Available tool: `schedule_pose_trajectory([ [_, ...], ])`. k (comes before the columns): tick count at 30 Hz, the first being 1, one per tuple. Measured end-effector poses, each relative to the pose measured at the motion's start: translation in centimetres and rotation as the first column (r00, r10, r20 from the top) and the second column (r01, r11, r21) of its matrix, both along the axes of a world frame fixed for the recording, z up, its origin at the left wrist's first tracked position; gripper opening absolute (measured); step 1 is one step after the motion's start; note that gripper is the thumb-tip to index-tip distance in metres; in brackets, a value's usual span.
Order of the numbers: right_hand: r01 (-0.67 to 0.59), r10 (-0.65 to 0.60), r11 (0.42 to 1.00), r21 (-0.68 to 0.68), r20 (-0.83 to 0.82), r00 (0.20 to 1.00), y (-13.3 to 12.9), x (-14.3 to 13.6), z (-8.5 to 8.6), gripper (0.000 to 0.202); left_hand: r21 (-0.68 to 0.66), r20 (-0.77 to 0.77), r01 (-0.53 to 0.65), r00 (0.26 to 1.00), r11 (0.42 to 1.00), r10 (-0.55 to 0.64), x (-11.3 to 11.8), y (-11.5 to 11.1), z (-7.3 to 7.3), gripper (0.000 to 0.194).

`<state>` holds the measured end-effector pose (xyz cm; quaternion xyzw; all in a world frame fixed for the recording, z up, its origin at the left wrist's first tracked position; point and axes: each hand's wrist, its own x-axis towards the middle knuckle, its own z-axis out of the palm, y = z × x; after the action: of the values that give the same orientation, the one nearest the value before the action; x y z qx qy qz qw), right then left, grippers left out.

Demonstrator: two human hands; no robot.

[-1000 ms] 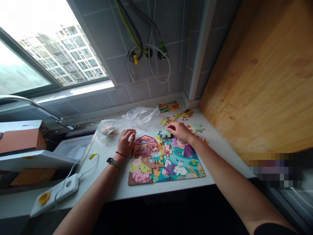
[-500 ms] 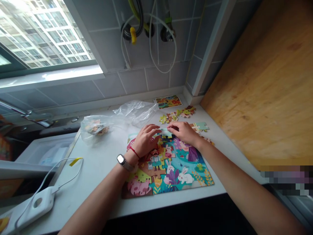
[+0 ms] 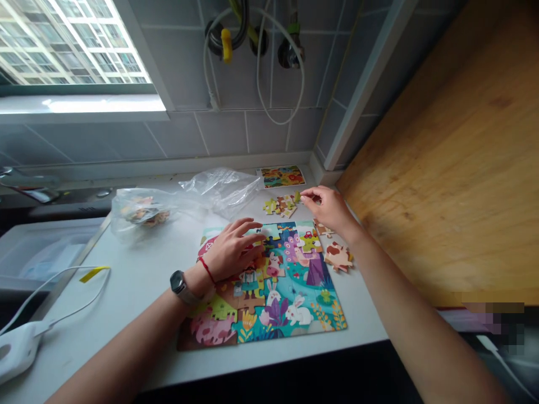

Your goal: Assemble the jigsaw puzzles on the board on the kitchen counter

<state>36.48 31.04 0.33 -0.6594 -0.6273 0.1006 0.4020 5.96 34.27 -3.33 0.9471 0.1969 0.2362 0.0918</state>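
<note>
A colourful farm-animal puzzle (image 3: pixel 282 297) lies on the white counter. My left hand (image 3: pixel 236 247) rests over its upper left part, palm down with fingers apart, covering some of the picture. Beyond the puzzle's upper right, my right hand (image 3: pixel 328 207) has thumb and forefinger together at a small green puzzle piece (image 3: pixel 297 197). Loose pieces (image 3: pixel 281 205) lie just left of those fingertips. A brown and white cow piece (image 3: pixel 338 256) is beside the puzzle's right edge. A piece with a red tractor (image 3: pixel 310 241) sits on the upper right of the puzzle.
Clear plastic bags (image 3: pixel 223 188) lie at the back, one holding more pieces (image 3: pixel 147 213). A picture card (image 3: pixel 282 176) is near the back wall. A white power strip (image 3: pixel 21 348) with a cable is at the left. A wooden panel (image 3: pixel 455 168) rises on the right.
My right hand has moved from the puzzle's top edge to the loose pieces at the back right. My left hand stays on the puzzle. The camera view has shifted slightly.
</note>
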Motion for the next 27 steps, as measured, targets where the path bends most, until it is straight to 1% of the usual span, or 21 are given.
schedule_pose_trajectory([
  [2,0.036,-0.036,0.999,0.004,0.028,0.999,0.0,0.6,-1.2,0.017,-0.016,-0.023,0.009,1.000,1.000,-0.009,-0.1,-0.1,0.0,0.023],
  [3,0.035,-0.035,0.999,0.007,0.044,0.998,0.0,0.8,-1.9,0.017,-0.029,-0.032,0.010,0.999,1.000,-0.011,-0.2,0.0,0.0,0.024],
  [6,-0.004,0.004,1.000,-0.004,0.074,0.997,-0.2,1.1,-3.4,0.017,-0.065,-0.058,0.002,0.998,0.998,-0.006,-0.4,0.0,0.0,0.027],
  [8,-0.026,0.027,1.000,-0.016,0.065,0.998,-0.4,1.0,-3.9,0.017,-0.076,-0.077,0.000,0.997,0.997,-0.005,-0.5,0.1,0.0,0.029],
  [11,-0.075,0.076,0.997,-0.013,0.054,0.996,-0.8,0.3,-3.8,0.018,-0.081,-0.090,0.000,0.996,0.997,-0.008,-0.6,0.1,-0.2,0.031],
  [13,-0.151,0.152,0.988,-0.015,0.068,0.986,-1.1,-0.5,-3.5,0.019,-0.082,-0.088,-0.008,0.996,0.997,0.001,-0.6,0.0,-0.4,0.032],
  [15,-0.258,0.260,0.966,-0.037,0.093,0.961,-1.5,-1.5,-3.2,0.022,-0.076,-0.093,-0.019,0.996,0.997,0.012,-0.6,0.0,-0.5,0.032],
  [17,-0.360,0.365,0.931,-0.065,0.114,0.924,-1.8,-2.5,-3.0,0.031,-0.063,-0.103,-0.024,0.995,0.998,0.018,-0.7,0.0,-0.7,0.034],
  [19,-0.427,0.435,0.900,-0.088,0.122,0.892,-2.0,-3.3,-3.0,0.039,-0.065,-0.108,-0.031,0.994,0.997,0.023,-0.7,0.0,-0.7,0.036],
  [22,-0.460,0.472,0.881,-0.114,0.133,0.871,-2.2,-3.7,-3.3,0.044,-0.101,-0.100,-0.033,0.995,0.994,0.023,-0.7,0.1,-0.7,0.037],
  [24,-0.457,0.470,0.882,-0.116,0.137,0.872,-2.1,-3.8,-3.6,0.042,-0.108,-0.097,-0.031,0.995,0.994,0.020,-0.7,0.1,-0.7,0.038],
  [27,-0.462,0.472,0.881,-0.105,0.126,0.872,-2.1,-3.7,-3.8,0.036,-0.084,-0.114,-0.028,0.993,0.996,0.018,-0.7,0.0,-0.7,0.039],
])
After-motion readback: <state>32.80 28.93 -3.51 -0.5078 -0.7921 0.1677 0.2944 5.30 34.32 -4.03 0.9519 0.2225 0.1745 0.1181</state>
